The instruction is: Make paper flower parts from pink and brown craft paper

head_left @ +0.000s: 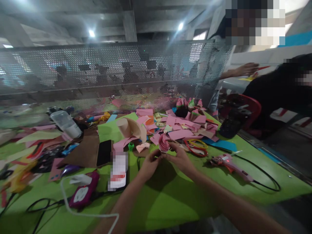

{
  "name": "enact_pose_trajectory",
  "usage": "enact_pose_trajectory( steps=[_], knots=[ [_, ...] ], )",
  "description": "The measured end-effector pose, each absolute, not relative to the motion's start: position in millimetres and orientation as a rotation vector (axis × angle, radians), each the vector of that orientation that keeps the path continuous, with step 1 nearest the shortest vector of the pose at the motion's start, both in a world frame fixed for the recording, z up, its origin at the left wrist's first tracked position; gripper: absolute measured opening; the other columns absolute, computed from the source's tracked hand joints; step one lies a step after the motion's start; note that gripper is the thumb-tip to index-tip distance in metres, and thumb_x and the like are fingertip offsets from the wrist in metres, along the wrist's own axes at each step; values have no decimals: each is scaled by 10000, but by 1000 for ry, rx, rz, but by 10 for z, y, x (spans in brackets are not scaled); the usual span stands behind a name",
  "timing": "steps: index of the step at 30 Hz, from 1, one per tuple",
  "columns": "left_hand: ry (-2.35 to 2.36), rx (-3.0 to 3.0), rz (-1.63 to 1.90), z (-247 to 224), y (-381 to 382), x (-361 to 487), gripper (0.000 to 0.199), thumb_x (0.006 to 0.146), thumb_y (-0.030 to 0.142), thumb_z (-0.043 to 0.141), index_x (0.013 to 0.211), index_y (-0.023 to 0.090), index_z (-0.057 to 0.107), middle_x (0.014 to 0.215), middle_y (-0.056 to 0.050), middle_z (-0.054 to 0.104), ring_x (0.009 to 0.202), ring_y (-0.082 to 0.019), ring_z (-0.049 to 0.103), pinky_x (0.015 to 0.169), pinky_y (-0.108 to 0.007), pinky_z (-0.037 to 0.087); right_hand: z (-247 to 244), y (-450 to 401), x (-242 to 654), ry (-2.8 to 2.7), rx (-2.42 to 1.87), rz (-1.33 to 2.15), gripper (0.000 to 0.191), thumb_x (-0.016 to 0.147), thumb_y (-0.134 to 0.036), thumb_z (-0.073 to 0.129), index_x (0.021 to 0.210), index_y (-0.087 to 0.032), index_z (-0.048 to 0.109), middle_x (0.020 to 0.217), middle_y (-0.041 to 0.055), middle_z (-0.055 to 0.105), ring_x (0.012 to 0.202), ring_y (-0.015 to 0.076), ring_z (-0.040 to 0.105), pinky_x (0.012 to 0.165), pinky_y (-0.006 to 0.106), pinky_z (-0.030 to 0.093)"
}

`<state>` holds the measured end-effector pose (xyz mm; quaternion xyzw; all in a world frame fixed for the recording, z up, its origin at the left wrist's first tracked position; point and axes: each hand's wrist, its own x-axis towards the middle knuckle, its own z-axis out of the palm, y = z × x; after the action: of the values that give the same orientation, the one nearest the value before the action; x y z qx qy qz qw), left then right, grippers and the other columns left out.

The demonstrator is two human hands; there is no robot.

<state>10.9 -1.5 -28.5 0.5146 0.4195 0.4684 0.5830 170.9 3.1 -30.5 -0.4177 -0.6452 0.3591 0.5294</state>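
Between my two hands is a small pink swirl point(164, 143), shaped like soft-serve ice cream and held upright over the table. My left hand point(151, 165) closes on its lower left side with thumb and fingers. On the right, the fingertips of my right hand point(179, 157) press against its side and base. The base is mostly hidden by my fingers. Just left of my hands lie a crumpled light-pink piece point(142, 147) and a small green piece point(131, 146). A pink glue gun point(230, 165) with a lit red spot rests to the right.
Pink paper scraps point(182, 125) cover the table's back, near more finished swirls point(191, 103). A clear bottle point(65, 123), a black phone point(104, 153), a lit phone point(118, 170) and a purple power box point(84, 191) with cables occupy the left. A perforated metal screen point(109, 74) stands behind; co-workers are at right.
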Motion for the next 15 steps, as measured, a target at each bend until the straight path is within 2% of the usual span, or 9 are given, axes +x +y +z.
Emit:
enact_pose_trajectory(
  steps=[4, 10, 15],
  knots=[
    [968, 1198, 1103, -306, -7, 103, 262, 629, 314, 836, 843, 190, 750, 898, -44, 749, 989, -249, 637, 963, -349, 463, -374, 42, 1708, -1569, -982, 835, 432, 747, -378, 768, 1137, -213, 684, 1182, 88, 704, 1094, 288, 622, 978, 468, 460],
    [988, 1243, 1098, -333, 13, 131, 168, 685, 264, 779, 840, 204, 754, 899, -35, 759, 998, -241, 655, 974, -343, 471, -386, 97, 1719, -1640, -1040, 707, 332, 768, -379, 727, 1053, -211, 701, 1072, 79, 722, 987, 270, 635, 871, 425, 499],
    [1008, 1195, 1110, -333, 23, 132, 247, 656, 263, 789, 892, 198, 750, 928, -46, 766, 1015, -248, 664, 1004, -370, 465, -332, 114, 1720, -1673, -1040, 705, 322, 754, -376, 731, 1025, -206, 692, 1037, 78, 723, 930, 259, 647, 817, 401, 512]
  ],
)
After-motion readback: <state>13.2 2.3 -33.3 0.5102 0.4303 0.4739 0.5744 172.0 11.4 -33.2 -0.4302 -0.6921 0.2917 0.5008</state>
